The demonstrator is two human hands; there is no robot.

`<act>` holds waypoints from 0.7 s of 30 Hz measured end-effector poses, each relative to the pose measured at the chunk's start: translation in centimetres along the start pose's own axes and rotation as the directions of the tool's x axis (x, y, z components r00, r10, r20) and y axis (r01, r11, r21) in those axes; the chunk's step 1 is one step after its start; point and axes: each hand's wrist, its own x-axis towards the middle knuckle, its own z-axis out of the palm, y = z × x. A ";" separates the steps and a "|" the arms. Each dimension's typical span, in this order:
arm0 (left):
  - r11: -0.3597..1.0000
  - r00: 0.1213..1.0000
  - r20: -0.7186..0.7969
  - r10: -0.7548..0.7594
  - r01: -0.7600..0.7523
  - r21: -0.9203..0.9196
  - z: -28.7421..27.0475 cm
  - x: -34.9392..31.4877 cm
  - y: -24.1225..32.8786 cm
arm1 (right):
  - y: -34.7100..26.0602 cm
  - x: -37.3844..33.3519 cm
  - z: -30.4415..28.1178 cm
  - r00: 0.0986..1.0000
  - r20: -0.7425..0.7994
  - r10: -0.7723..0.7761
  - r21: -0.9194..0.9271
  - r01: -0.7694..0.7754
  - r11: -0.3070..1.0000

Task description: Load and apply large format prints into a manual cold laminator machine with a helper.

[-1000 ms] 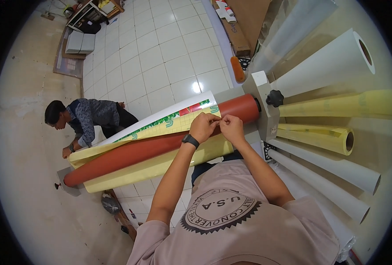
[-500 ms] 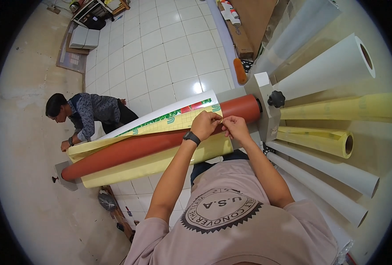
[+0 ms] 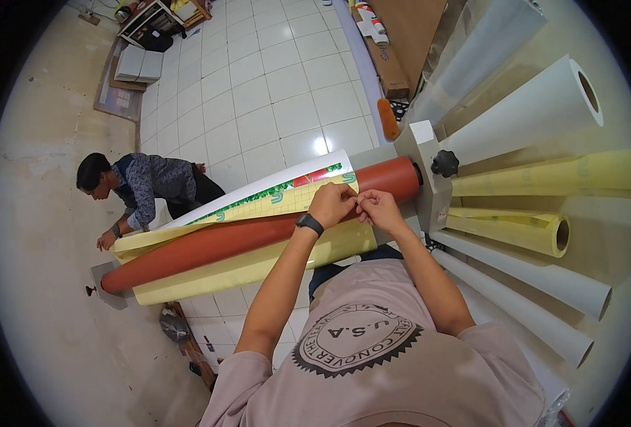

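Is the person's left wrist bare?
No, a dark watch sits on the wrist just behind the left hand at the yellow sheet.

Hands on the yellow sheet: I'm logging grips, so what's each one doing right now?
Left hand: fingers pinched on the yellow sheet edge.
Right hand: fingers pinched on the same edge.

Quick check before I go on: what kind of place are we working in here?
Probably a print or sign shop: a laminating machine with a long red roller, rolls of white and yellow sheet stacked beside it, and a printed sheet feeding through.
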 end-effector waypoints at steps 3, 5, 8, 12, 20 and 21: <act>0.998 1.000 0.000 -0.010 0.010 0.054 0.1 0.3 0.6 | -0.2 0.0 0.1 1.000 -0.008 0.016 -0.017 -0.016 1.000; 0.996 1.000 -0.001 -0.018 0.018 0.085 0.1 0.5 0.8 | -0.2 -0.1 0.2 0.999 -0.019 0.027 -0.023 -0.028 0.999; 0.989 0.999 0.002 0.037 -0.037 0.144 0.0 1.0 0.7 | 0.0 0.0 0.3 0.999 -0.038 0.018 0.006 -0.017 1.000; 0.991 0.998 0.013 0.058 -0.059 0.123 -0.6 1.9 -0.3 | 0.2 0.1 0.5 0.996 -0.090 0.022 0.017 -0.021 1.000; 0.952 0.980 -0.162 0.112 -0.059 0.301 -1.7 4.6 -2.3 | 0.5 0.2 1.7 0.985 -0.154 -0.078 -0.025 0.075 0.997; 0.952 0.980 -0.167 0.108 -0.053 0.301 -1.7 4.6 -2.6 | 0.5 0.1 1.9 0.983 -0.164 -0.082 -0.038 0.077 0.996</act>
